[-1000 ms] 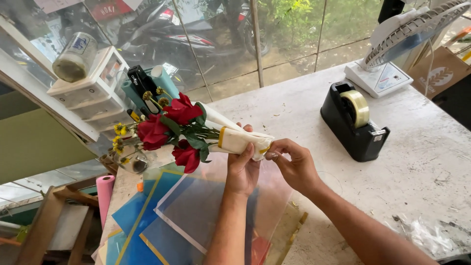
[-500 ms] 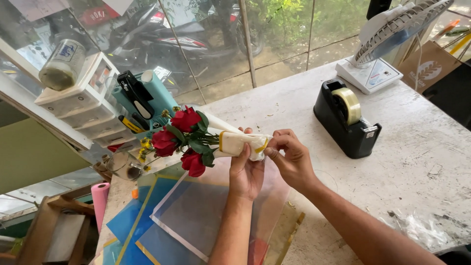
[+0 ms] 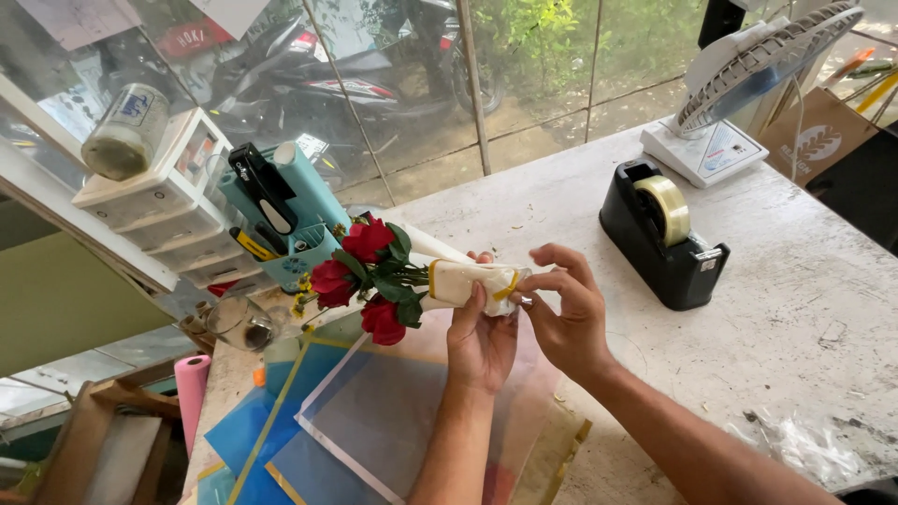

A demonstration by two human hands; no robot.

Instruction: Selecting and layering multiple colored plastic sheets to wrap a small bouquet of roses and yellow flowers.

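Head view: left hand wraps the white bunch wrap, lying sideways, roses away from the tape holder. Right hand fingers pinch its near end.

Bright, even daylight through the window; soft faint shadows, glass reflections, sharp focus, slight wide-angle bending at edges.

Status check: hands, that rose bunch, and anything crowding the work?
Left hand grips the wrapped stems of the rose bunch. Right hand pinches the wrap's end. Tape dispenser sits apart on the right, nothing crowding.
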